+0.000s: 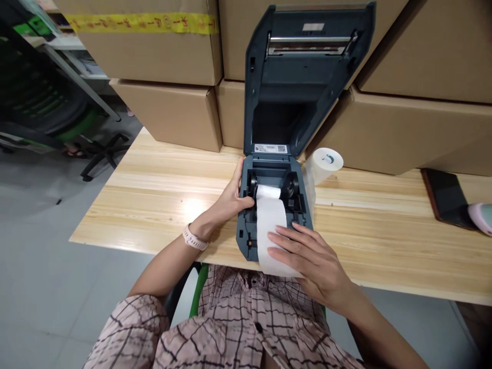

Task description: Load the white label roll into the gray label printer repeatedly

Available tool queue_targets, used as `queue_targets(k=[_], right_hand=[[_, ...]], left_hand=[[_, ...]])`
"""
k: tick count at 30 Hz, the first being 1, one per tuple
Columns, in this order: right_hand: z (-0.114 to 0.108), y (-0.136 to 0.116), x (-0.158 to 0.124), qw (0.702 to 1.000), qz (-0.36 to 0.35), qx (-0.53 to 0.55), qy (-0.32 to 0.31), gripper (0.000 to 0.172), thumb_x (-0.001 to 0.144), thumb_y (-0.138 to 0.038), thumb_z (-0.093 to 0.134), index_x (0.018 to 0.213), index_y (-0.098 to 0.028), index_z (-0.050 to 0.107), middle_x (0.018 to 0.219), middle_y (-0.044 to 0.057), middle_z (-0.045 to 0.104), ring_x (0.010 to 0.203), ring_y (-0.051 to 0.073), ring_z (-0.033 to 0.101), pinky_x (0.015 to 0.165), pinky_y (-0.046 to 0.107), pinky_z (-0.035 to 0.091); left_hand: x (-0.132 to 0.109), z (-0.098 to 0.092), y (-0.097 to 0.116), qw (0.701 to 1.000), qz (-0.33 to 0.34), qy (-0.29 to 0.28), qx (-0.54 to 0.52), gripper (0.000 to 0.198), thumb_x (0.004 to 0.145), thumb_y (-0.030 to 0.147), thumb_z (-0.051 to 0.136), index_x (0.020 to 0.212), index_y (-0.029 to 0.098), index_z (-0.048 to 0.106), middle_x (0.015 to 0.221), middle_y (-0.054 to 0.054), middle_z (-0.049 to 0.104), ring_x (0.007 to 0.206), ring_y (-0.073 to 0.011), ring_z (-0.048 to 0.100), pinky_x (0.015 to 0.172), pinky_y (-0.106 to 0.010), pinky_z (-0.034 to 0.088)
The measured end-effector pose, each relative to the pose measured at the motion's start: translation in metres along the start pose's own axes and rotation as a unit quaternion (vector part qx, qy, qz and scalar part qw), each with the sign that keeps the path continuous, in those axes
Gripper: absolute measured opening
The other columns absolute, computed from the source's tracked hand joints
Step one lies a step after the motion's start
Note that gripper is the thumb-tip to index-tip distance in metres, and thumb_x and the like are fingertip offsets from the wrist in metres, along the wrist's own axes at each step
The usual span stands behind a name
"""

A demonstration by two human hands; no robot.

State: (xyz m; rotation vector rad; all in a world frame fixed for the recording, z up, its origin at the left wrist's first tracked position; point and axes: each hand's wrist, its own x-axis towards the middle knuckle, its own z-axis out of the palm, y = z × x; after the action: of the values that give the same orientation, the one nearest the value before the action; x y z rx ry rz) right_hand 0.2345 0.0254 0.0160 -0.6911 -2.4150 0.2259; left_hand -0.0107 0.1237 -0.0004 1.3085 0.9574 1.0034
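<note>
Stacked boxes [169,113] wall off the back of the worktop [161,195]. The printer [246,225] sits at the near edge, right in front of the person. Its lid [303,87] is swung fully up and leans back against the boxes.

A roll [268,192] lies in the open bay between the two black holders. Its strip [269,225] runs forward over the front lip and hangs just past the worktop edge.

The hands are apart. The left hand [230,197] grips the printer's left wall, fingers outside and thumb reaching in beside the roll. The right hand [311,261] lies flat and open, with its fingers spread on the strip near the front.

To do this well, the strip should probably stay square between the guides and lie flat, without slack or skew. The holders should sit snug on the roll's ends. The left hand steadies the body so that smoothing the strip does not drag the printer towards the edge.

There is little room behind, where the lid already touches the boxes. A spare roll [326,163] stands just beside the printer's right rear corner, and an elbow could knock it. A phone [446,197] lies well off to the right. The bare worktop to the left gives the freest room, and the overhanging strip is what could catch on the near edge.
</note>
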Motion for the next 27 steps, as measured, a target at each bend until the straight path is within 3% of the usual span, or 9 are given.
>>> queue_targets(k=[8,12,17,23,27], right_hand=[[-0.012,0.011,-0.002,0.996,0.001,0.075,-0.039,0.04,0.096,-0.008,0.048,0.131,-0.019,0.065,0.141,0.008,0.069,0.143,0.018,0.053,0.12,0.042,0.041],[-0.013,0.011,-0.002,0.996,0.006,0.081,-0.038,0.039,0.097,-0.008,0.048,0.131,-0.019,0.065,0.142,0.008,0.068,0.144,0.017,0.052,0.122,0.041,0.038],[-0.013,0.009,-0.003,0.996,0.009,0.087,-0.034,0.038,0.097,-0.009,0.05,0.13,-0.02,0.065,0.141,0.008,0.069,0.144,0.017,0.052,0.122,0.041,0.037],[-0.012,0.006,-0.006,0.996,0.014,0.088,-0.031,0.039,0.096,-0.01,0.052,0.131,-0.022,0.064,0.141,0.007,0.068,0.143,0.018,0.054,0.121,0.044,0.039],[-0.011,0.003,-0.006,0.997,0.018,0.077,-0.025,0.038,0.096,-0.012,0.052,0.131,-0.022,0.064,0.139,0.007,0.07,0.14,0.019,0.057,0.118,0.045,0.042]], left_hand=[[0.001,0.001,0.001,1.0,0.011,-0.028,0.004,0.126,0.076,0.038,0.079,0.166,0.025,-0.008,0.173,-0.012,0.024,0.158,-0.0363,0.023,0.128,-0.052,0.024],[-0.002,0.002,0.007,1.0,0.003,-0.023,0.009,0.125,0.077,0.039,0.078,0.166,0.023,-0.008,0.173,-0.012,0.021,0.159,-0.0365,0.019,0.128,-0.05,0.025],[-0.003,0.003,0.011,1.0,-0.01,-0.019,0.013,0.123,0.078,0.04,0.078,0.166,0.024,-0.007,0.17,-0.013,0.03,0.158,-0.0393,0.019,0.125,-0.055,0.031],[-0.004,0.004,0.012,1.0,-0.007,-0.013,0.02,0.124,0.077,0.042,0.078,0.166,0.019,-0.006,0.171,-0.013,0.028,0.16,-0.0378,0.012,0.126,-0.053,0.029],[-0.003,0.003,0.011,1.0,-0.011,-0.008,0.026,0.123,0.077,0.042,0.079,0.167,0.024,-0.003,0.168,-0.011,0.034,0.16,-0.0395,0.013,0.126,-0.056,0.029]])
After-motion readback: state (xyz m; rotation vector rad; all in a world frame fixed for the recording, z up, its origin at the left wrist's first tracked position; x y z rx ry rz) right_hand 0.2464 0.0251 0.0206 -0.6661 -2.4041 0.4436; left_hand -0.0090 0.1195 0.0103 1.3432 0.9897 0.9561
